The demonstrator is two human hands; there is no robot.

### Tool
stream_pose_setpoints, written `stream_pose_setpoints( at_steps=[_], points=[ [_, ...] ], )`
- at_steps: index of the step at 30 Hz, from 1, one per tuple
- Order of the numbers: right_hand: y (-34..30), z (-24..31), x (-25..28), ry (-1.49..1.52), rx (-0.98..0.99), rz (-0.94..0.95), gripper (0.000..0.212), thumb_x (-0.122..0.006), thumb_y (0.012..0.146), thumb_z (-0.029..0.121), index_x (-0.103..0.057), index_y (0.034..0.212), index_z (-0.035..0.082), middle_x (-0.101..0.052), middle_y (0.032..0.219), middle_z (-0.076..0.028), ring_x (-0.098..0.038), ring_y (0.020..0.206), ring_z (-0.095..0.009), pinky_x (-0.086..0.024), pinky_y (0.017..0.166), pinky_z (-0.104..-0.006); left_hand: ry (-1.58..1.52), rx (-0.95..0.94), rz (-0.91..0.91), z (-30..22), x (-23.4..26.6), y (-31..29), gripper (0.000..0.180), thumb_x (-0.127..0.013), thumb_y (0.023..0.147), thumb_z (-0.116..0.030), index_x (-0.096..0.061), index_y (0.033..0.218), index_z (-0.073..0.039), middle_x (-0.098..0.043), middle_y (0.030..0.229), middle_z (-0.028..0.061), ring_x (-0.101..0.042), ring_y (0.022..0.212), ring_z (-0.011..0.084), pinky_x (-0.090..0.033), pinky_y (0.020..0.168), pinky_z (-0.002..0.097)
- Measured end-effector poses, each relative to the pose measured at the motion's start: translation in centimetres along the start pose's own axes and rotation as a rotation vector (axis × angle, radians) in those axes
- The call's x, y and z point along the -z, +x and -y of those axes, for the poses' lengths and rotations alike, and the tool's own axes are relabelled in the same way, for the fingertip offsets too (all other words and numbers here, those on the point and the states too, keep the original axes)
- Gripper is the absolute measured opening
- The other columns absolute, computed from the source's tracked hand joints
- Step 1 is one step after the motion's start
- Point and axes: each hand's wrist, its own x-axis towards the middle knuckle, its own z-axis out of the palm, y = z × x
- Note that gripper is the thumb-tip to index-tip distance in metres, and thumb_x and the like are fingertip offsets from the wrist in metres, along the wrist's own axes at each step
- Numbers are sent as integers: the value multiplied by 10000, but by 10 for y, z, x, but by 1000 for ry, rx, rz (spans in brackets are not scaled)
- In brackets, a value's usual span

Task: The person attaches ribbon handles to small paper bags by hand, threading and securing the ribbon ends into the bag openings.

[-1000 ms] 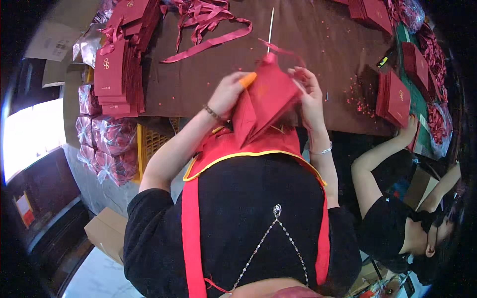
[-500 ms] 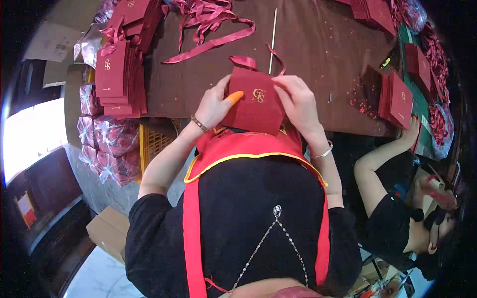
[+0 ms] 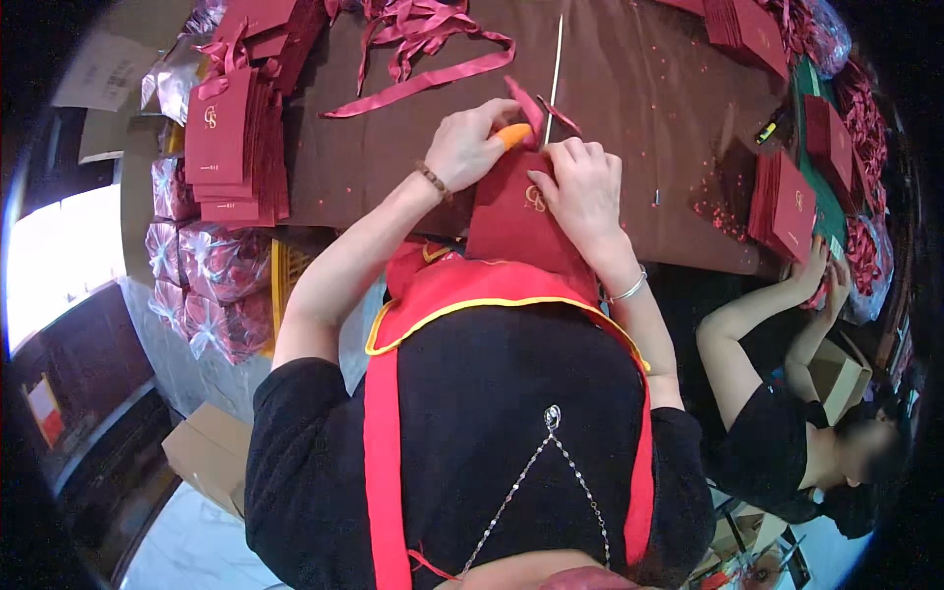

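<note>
A small dark red paper gift bag [image 3: 506,216] with a gold emblem stands at the table's near edge, against my red apron [image 3: 482,285]. At its top, my left hand [image 3: 466,149], an orange cover on the thumb, is closed on a dark red satin ribbon [image 3: 528,101] that sticks up. My right hand [image 3: 587,195] grips the bag's upper right side, its fingers bent over the top edge and its thumb across the front by the emblem. Fingers hide part of where ribbon and bag meet.
Stacked red bags [image 3: 236,138] stand at the left, above plastic-wrapped bundles [image 3: 226,265]. Loose ribbons [image 3: 423,39] and a thin pale rod [image 3: 558,59] lie on the brown tablecloth [image 3: 629,118]. At the right, a co-worker's hands [image 3: 821,270] are beside more bags [image 3: 784,206].
My left hand has moved up and right from the bag's front to the ribbon, which is now drawn upright. My right thumb lies lower across the front. A co-worker's second hand has come to the table.
</note>
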Motion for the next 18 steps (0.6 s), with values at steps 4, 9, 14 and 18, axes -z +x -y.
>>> stream_pose_setpoints(
  at_steps=[4, 9, 14, 18],
  points=[
    [-2, 3, 6, 160, 13, -30, 275, -729, 676, 211, -573, 876, 103, -545, 814, -45, -552, 814, -226, -409, 710, -370, -177, -13, 192, -12, -8, 15, 290, -606, 837, -175, -606, 1104, -62, -675, 865, 103, -638, 766, 172, -504, 692, 301],
    [-10, -2, 20, 332, 34, -14, 235, -704, 706, 173, -562, 871, 83, -557, 814, -67, -575, 792, -241, -416, 697, -360, -466, -14, 556, -18, 1, 21, 286, -572, 843, -46, -601, 1125, -13, -627, 832, 25, -556, 777, 68, -449, 724, 216],
    [-16, -1, 27, 430, 112, -71, 204, -671, 745, 131, -577, 914, 67, -580, 846, -77, -573, 806, -251, -415, 714, -364, -561, 0, 774, -17, 19, 20, 305, -571, 798, -20, -597, 1100, 10, -633, 826, 33, -546, 772, 70, -435, 721, 227],
    [-20, 4, 28, 423, 157, -80, 184, -646, 754, 99, -576, 922, 74, -567, 843, -69, -564, 815, -237, -405, 726, -359, -15, -212, 874, -18, 29, 28, 196, -566, 794, -150, -685, 936, -84, -664, 897, 77, -611, 829, 181, -448, 771, 331]
  ],
)
